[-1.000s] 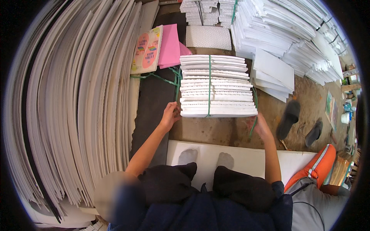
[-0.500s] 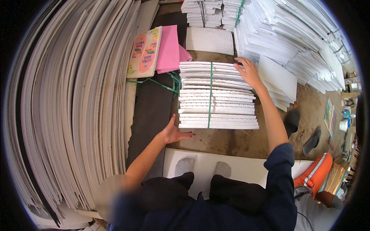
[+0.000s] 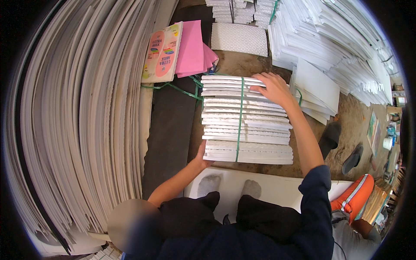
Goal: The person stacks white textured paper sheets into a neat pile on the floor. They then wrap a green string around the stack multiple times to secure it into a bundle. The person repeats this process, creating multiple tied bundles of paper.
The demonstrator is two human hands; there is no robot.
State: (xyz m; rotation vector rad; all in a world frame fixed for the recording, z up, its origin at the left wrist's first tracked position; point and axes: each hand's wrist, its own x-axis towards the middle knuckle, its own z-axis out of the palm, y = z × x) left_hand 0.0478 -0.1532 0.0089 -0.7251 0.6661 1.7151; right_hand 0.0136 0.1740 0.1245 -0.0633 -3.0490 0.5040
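Observation:
In front of me is a bundle of white sheets (image 3: 264,130), stacked edge-up and tied round the middle with a green strap (image 3: 240,123). My left hand (image 3: 201,155) grips its near left corner; the fingers pass under the bundle and are hidden. At the far right end my right hand (image 3: 274,89) holds on, its fingers curled over the last sheets. Part of a green loop shows just beyond my right wrist.
Tall grey-white sheets (image 3: 112,104) fill the left side. Pink sheets (image 3: 190,50) and a printed carton panel (image 3: 162,52) lie beyond. White stacks (image 3: 320,39) stand at far right, dark slippers (image 3: 352,159) below them. A person in grey (image 3: 353,234) sits near right.
The bundle has come nearer to me and its far side has tipped. My left hand has closed from open onto the near left corner; my right hand has moved in over the far edge.

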